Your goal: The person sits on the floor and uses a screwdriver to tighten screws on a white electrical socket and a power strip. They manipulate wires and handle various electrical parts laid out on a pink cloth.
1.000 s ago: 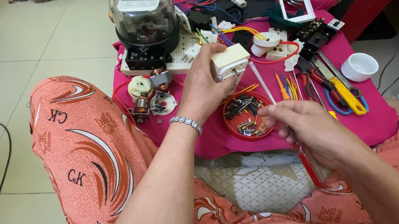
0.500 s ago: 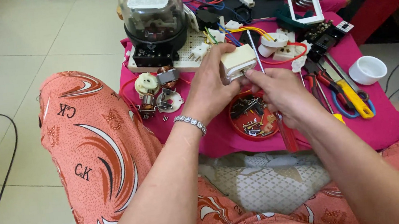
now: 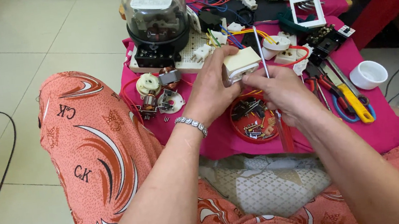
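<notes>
Head view, reading left to right: I see a dark cable point(image 3: 4, 160) curving over the floor tiles, then a patterned orange knee point(image 3: 89, 132), then the pink cloth point(image 3: 222, 144) spread with parts. At its left end lie small motor pieces point(image 3: 159, 94) below a glass-domed meter point(image 3: 155, 21) on a white perforated board point(image 3: 184, 60).

My left hand point(image 3: 210, 94) grips the cream switch block point(image 3: 240, 64), thumb and fingers clamped on its left side, holding it in the air above the cloth near its middle. My right hand point(image 3: 283, 94) has closed in since half a second ago: it now touches the block's underside, fingers pinched together on a thin metal screwdriver point(image 3: 263, 59) that stands nearly upright just beside the block. A second ago that hand was well apart from the block, lower and to the right.

Under both hands sits a round red lid point(image 3: 254, 121) holding small screws and dark metal bits. Further right lie pliers with yellow and blue handles point(image 3: 350, 105), and beyond them a small white cup point(image 3: 369, 75); what is inside it I cannot tell.
</notes>
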